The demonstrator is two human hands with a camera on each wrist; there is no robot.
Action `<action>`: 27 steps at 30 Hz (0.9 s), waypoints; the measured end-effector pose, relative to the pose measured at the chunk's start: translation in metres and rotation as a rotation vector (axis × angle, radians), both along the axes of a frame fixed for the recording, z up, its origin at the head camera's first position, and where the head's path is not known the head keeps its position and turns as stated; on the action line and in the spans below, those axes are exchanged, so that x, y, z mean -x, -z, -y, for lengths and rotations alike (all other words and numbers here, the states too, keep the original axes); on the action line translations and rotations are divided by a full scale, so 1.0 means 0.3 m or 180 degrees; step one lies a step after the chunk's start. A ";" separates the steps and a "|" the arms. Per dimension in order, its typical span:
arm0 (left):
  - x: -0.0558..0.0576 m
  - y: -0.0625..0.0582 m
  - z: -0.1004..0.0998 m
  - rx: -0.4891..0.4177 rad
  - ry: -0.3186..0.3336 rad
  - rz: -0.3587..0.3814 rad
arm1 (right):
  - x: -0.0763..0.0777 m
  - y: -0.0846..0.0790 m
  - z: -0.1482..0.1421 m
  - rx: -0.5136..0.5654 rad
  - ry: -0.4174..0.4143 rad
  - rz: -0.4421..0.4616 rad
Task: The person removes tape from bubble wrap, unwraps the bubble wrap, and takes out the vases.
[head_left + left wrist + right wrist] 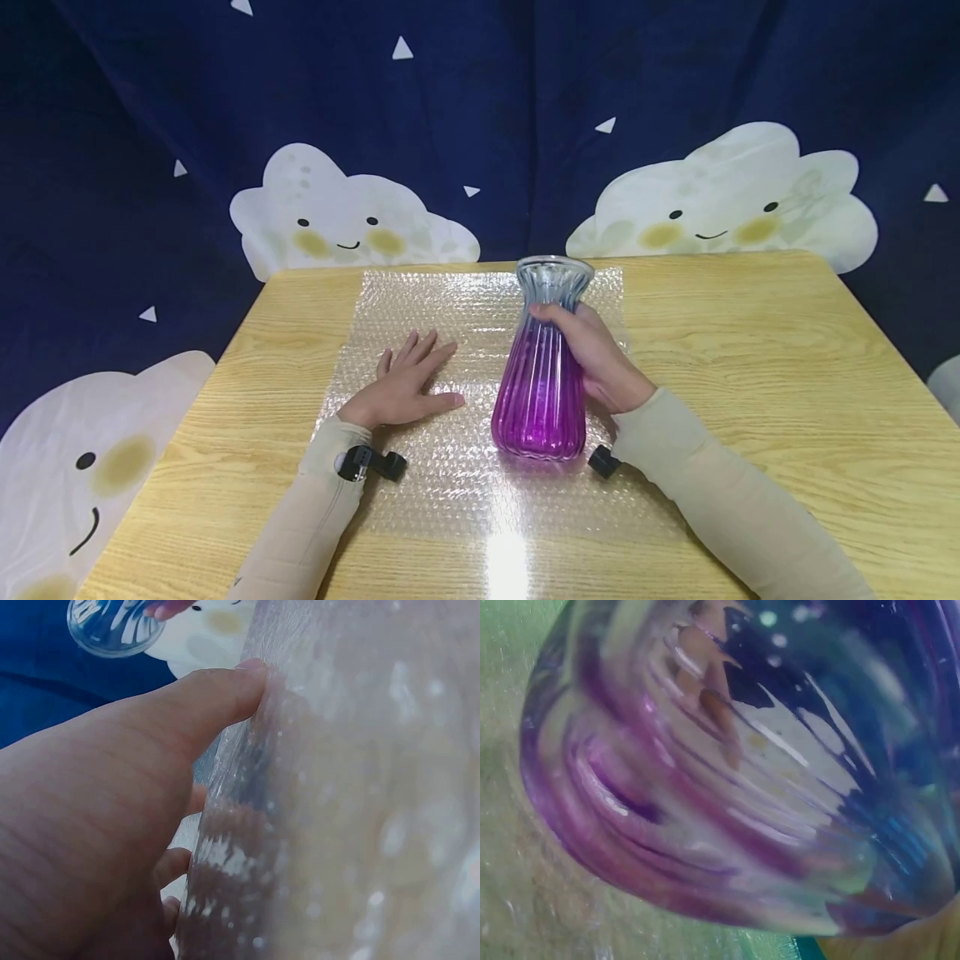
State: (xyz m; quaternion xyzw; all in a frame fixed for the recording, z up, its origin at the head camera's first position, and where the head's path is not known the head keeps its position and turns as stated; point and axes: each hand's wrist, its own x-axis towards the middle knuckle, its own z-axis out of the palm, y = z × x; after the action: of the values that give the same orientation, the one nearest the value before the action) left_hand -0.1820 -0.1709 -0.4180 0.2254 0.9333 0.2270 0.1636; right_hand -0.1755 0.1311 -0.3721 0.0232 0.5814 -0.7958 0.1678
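My right hand (pixel 606 358) grips a ribbed glass vase (pixel 542 383) round its neck, thumb across the front. The vase fades from clear grey at its flared mouth to purple at its base, and its lower body fills the right wrist view (pixel 690 795). Under it lies a sheet of bubble wrap (pixel 450 492). My left hand (pixel 401 392) rests on the wrap left of the vase, fingers spread and straight. In the left wrist view the thumb (pixel 217 697) touches the wrap's surface, and the vase's rim (pixel 116 645) shows at the top.
A light wooden table (pixel 765 375) holds the wrap and extends to both sides of it. Behind the table hangs a dark blue curtain (pixel 480 100) printed with smiling clouds and small white triangles. Each sleeve carries a small black wrist camera (pixel 371 463).
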 end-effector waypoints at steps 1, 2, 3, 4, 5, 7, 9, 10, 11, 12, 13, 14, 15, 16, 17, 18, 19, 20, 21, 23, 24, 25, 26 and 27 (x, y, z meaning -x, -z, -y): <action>0.000 0.000 0.000 0.0003 -0.0001 -0.0002 | -0.001 -0.002 0.000 -0.0014 0.0000 -0.0012; 0.000 0.001 0.000 0.0005 0.0000 -0.0006 | -0.002 -0.004 0.001 -0.0027 -0.0002 -0.0022; 0.001 0.001 0.001 0.0007 0.0002 -0.0008 | -0.003 -0.005 0.000 -0.0044 -0.0014 -0.0037; 0.001 0.002 0.001 0.0012 0.0002 -0.0013 | -0.005 -0.008 0.001 -0.0061 -0.0018 -0.0050; 0.001 0.002 0.001 0.0014 0.0003 -0.0014 | -0.007 -0.010 0.001 -0.0088 -0.0014 -0.0071; 0.001 0.003 0.002 0.0014 0.0003 -0.0017 | -0.011 -0.016 0.003 -0.0150 -0.0002 -0.0123; 0.000 0.002 0.002 0.0017 0.0007 -0.0019 | -0.015 -0.023 0.005 -0.0225 0.0035 -0.0201; 0.000 0.001 0.002 0.0019 0.0007 -0.0021 | -0.017 -0.027 0.007 -0.0267 0.0073 -0.0223; 0.000 0.001 0.002 0.0020 0.0008 -0.0022 | -0.018 -0.030 0.009 -0.0309 0.0108 -0.0249; 0.000 0.000 0.001 0.0022 0.0007 -0.0026 | -0.019 -0.032 0.010 -0.0340 0.0137 -0.0268; -0.001 0.000 0.001 0.0022 0.0007 -0.0027 | -0.020 -0.034 0.010 -0.0357 0.0159 -0.0281; -0.001 0.000 0.001 0.0026 0.0007 -0.0030 | -0.020 -0.035 0.010 -0.0374 0.0175 -0.0290; -0.002 0.000 0.001 0.0026 0.0008 -0.0034 | -0.020 -0.036 0.010 -0.0386 0.0187 -0.0291; -0.002 0.000 0.001 0.0025 0.0004 -0.0032 | -0.019 -0.036 0.009 -0.0388 0.0189 -0.0287; -0.002 0.001 0.001 0.0023 0.0002 -0.0033 | -0.018 -0.035 0.007 -0.0389 0.0188 -0.0279; -0.003 0.002 0.001 0.0023 -0.0001 -0.0035 | -0.017 -0.034 0.006 -0.0378 0.0184 -0.0268; -0.003 0.002 0.001 0.0025 0.0000 -0.0033 | -0.016 -0.033 0.004 -0.0368 0.0185 -0.0254; -0.003 0.003 0.002 0.0027 0.0000 -0.0032 | -0.015 -0.032 0.003 -0.0366 0.0187 -0.0246; -0.003 0.003 0.002 0.0027 -0.0001 -0.0029 | -0.014 -0.032 0.002 -0.0358 0.0195 -0.0234; -0.003 0.004 0.002 0.0032 -0.0003 -0.0028 | -0.014 -0.032 0.001 -0.0346 0.0206 -0.0220; -0.003 0.003 0.001 0.0037 -0.0001 -0.0032 | -0.015 -0.033 0.001 -0.0334 0.0219 -0.0220; -0.002 0.003 0.001 0.0036 0.0001 -0.0036 | -0.016 -0.034 0.002 -0.0332 0.0236 -0.0230; -0.002 0.002 0.000 0.0036 0.0001 -0.0042 | -0.017 -0.035 0.003 -0.0339 0.0256 -0.0242; -0.002 0.002 0.000 0.0037 0.0001 -0.0045 | -0.018 -0.036 0.003 -0.0350 0.0281 -0.0256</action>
State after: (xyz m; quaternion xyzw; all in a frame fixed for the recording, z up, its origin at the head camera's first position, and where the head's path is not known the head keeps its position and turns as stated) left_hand -0.1813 -0.1708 -0.4186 0.2261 0.9357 0.2199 0.1583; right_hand -0.1700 0.1301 -0.3612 0.0261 0.6288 -0.7696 0.1075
